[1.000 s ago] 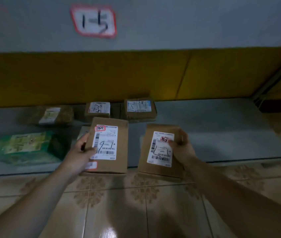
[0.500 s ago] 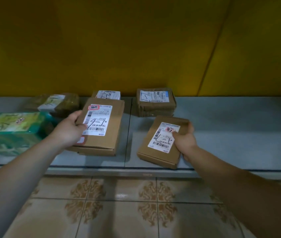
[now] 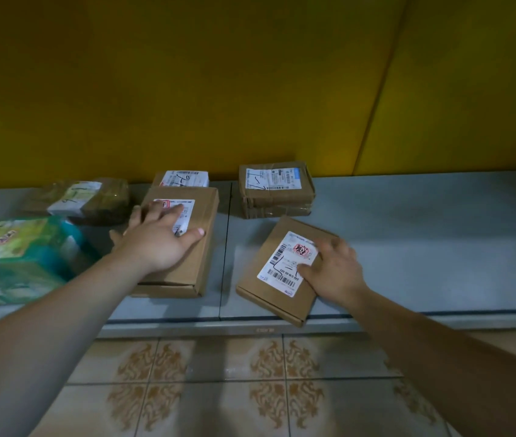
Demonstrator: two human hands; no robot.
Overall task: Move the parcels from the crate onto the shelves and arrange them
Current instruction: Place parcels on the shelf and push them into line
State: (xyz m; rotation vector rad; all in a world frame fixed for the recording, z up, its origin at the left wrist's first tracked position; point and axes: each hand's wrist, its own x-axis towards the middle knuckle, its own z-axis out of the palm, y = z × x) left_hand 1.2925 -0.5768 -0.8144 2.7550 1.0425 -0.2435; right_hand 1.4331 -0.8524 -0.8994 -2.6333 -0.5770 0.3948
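Note:
Two flat brown cardboard parcels with white labels lie on the low grey shelf. My left hand rests flat on top of the left parcel, fingers spread over its label. The right parcel lies turned at an angle, one corner overhanging the shelf's front edge. My right hand lies on its right side, fingers over the label's edge and thumb on the label. No crate is in view.
Behind stand a taped brown box, a small labelled parcel and a wrapped brownish parcel. A green package sits at the left. A yellow panel backs the shelf; tiled floor lies below.
Both parcels have gone from held above the shelf's front to lying on it. My left hand moved from the left parcel's side onto its top. The camera came closer and lower.

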